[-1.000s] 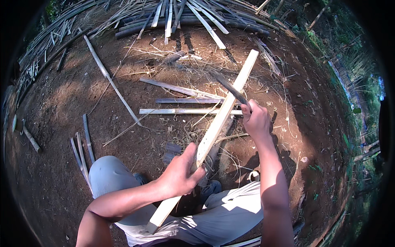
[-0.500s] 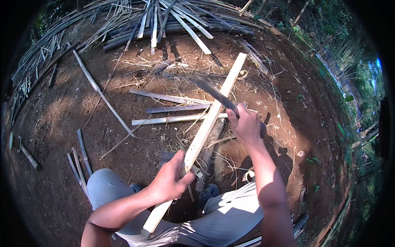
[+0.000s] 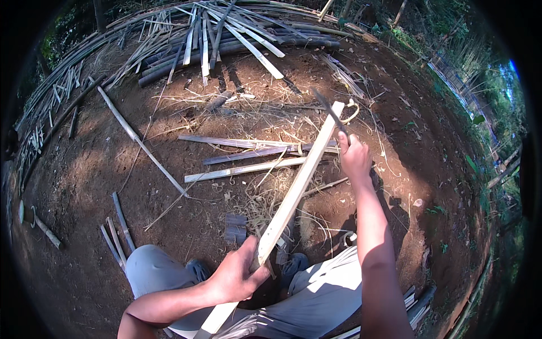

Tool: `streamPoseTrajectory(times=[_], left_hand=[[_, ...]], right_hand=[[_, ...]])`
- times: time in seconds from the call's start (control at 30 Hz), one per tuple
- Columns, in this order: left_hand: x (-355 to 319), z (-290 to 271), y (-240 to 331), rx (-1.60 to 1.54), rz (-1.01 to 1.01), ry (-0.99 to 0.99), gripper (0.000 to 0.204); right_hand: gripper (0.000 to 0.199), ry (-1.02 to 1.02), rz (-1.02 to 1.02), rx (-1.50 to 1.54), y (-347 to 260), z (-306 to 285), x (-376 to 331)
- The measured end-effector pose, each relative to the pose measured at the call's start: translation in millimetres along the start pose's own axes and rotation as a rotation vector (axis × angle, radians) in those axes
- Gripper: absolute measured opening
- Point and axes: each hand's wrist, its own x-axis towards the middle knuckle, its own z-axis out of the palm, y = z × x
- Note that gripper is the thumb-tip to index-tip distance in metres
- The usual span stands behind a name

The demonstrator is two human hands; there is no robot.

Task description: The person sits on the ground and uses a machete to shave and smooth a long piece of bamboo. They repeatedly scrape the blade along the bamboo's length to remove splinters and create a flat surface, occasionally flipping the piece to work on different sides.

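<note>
My left hand (image 3: 240, 274) grips a long pale bamboo slat (image 3: 299, 183) near its lower end; the slat slants up and to the right across my lap. My right hand (image 3: 354, 158) is closed on the handle of a dark knife (image 3: 330, 112), whose blade points up and left and meets the slat's upper end. My knees in grey trousers (image 3: 152, 268) frame the bottom of the view.
Split bamboo strips (image 3: 248, 155) lie on the brown dirt ahead of me, amid dry shavings (image 3: 271, 198). A big pile of bamboo poles (image 3: 226, 34) crosses the back. A thin pole (image 3: 138, 141) and short pieces (image 3: 116, 229) lie to the left.
My right hand has carried the knife up and right along the slat, from about its middle to its upper end. The left hand keeps its hold low on the slat.
</note>
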Motion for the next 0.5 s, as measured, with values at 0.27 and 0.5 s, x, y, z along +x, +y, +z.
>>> streamPoseTrajectory(times=[0.27, 0.5], left_hand=[[3.5, -5.0, 1.6, 0.087, 0.013, 0.044, 0.022], [0.1, 2.9, -15.8, 0.205, 0.012, 0.032, 0.022]], right_hand=[[0.064, 0.045, -0.169, 0.101, -12.6, -12.6, -24.1], [0.063, -0.019, 0.108, 0.027, 18.3, -18.6, -10.2]])
